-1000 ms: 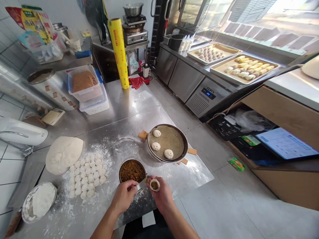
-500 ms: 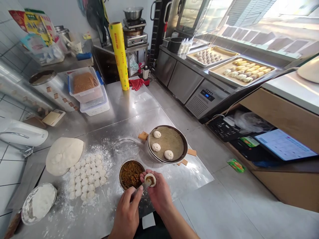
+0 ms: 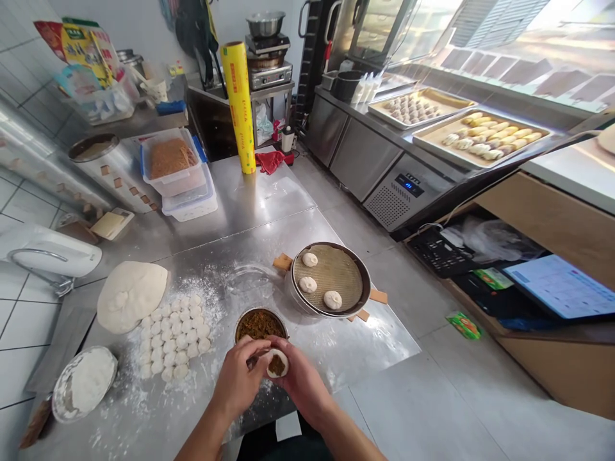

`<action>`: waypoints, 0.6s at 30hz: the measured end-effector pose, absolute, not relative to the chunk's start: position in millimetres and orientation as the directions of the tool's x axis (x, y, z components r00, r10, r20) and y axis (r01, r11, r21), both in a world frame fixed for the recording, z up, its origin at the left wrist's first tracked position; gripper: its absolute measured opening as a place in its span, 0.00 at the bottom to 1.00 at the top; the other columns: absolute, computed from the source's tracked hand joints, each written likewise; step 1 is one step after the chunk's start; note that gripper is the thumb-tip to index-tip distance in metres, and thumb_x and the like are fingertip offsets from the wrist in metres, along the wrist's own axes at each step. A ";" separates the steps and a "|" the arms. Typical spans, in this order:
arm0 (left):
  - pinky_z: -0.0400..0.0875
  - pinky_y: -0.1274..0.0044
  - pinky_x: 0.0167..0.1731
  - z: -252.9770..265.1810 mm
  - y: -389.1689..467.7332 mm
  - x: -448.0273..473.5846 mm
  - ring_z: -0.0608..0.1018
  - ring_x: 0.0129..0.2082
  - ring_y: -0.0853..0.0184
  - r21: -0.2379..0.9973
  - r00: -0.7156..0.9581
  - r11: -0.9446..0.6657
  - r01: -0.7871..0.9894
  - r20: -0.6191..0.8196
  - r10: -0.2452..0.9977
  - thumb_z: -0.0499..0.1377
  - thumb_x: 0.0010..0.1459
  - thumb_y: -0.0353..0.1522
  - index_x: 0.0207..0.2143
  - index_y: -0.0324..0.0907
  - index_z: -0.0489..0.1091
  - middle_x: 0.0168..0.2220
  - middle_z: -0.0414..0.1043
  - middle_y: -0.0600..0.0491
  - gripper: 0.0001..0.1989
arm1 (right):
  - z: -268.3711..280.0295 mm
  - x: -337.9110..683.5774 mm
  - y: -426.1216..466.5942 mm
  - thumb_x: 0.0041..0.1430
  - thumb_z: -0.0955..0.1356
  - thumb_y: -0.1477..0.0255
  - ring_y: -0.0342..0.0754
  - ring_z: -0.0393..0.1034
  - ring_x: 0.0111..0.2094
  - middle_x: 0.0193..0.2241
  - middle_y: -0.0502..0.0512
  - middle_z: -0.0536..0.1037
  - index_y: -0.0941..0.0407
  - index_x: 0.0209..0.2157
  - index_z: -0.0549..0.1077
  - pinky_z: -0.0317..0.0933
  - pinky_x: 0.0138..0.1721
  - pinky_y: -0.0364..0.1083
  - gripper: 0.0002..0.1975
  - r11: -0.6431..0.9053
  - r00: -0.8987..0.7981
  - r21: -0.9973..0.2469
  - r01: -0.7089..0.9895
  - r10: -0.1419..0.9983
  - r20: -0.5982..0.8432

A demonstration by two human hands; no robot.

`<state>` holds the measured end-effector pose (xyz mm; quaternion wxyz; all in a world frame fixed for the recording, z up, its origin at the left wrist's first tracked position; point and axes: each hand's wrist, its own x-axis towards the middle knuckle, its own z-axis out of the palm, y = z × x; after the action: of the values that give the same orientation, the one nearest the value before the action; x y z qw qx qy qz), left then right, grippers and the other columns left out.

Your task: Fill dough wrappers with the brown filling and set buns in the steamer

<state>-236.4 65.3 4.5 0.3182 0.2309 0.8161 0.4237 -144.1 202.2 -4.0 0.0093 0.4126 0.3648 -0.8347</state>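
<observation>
A round dough wrapper with brown chopped filling in its middle sits between my two hands, just in front of the filling bowl. My right hand cups it from the right, fingers curled round its far side. From the left, my left hand has its thumb and fingers closed at the wrapper's edge. Something dark shows between those left fingers, too small to make out. Behind my fingertips stands the metal bowl of filling, its near side partly hidden. Three pleated buns rest on the lined round steamer tray.
Left of the bowl lie several small flattened dough pieces, a large dough slab and a bowl of flour. A cleaver lies at the far left. Beyond stand plastic tubs and a yellow roll.
My left hand has come up from beside the bowl to the wrapper's edge, where a small utensil tip was earlier. My right hand has drawn the wrapper slightly left and nearer.
</observation>
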 end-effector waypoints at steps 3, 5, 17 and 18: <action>0.73 0.75 0.40 5.8 69.6 -242.9 0.79 0.38 0.66 0.827 -0.677 0.551 0.111 -0.343 0.651 0.57 0.71 0.40 0.36 0.46 0.79 0.38 0.76 0.53 0.14 | 0.1 -141.3 200.0 0.56 0.73 0.54 0.60 0.78 0.47 0.44 0.61 0.84 0.56 0.48 0.81 0.71 0.51 0.55 0.24 -0.721 -0.719 -0.616 0.317 0.240 -0.652; 0.74 0.75 0.42 5.8 67.4 -241.2 0.79 0.40 0.66 0.833 -0.675 0.536 0.135 -0.319 0.665 0.56 0.71 0.37 0.42 0.48 0.79 0.41 0.77 0.53 0.11 | 2.4 -139.9 201.0 0.55 0.74 0.58 0.58 0.77 0.46 0.42 0.59 0.83 0.56 0.46 0.81 0.69 0.53 0.55 0.20 -0.691 -0.753 -0.653 0.311 0.240 -0.612; 0.77 0.75 0.40 9.4 68.4 -238.3 0.82 0.40 0.65 0.713 -0.538 0.417 0.564 -0.066 0.840 0.49 0.75 0.33 0.53 0.47 0.75 0.43 0.78 0.49 0.16 | -13.0 -127.6 203.8 0.65 0.69 0.59 0.55 0.76 0.42 0.45 0.58 0.81 0.52 0.61 0.72 0.71 0.46 0.53 0.25 -0.420 -0.808 -0.832 0.362 0.303 -0.505; 0.76 0.75 0.38 10.1 68.8 -239.2 0.81 0.38 0.65 0.699 -0.530 0.419 0.580 -0.068 0.845 0.49 0.74 0.33 0.49 0.46 0.76 0.42 0.77 0.50 0.15 | -13.2 -126.4 204.4 0.65 0.68 0.60 0.54 0.76 0.40 0.43 0.57 0.81 0.52 0.62 0.71 0.71 0.45 0.53 0.26 -0.401 -0.809 -0.838 0.370 0.303 -0.503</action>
<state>-239.2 68.8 10.1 0.2106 0.4367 0.8157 0.3155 -126.4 204.4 -13.2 0.0216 0.3079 0.5468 -0.7783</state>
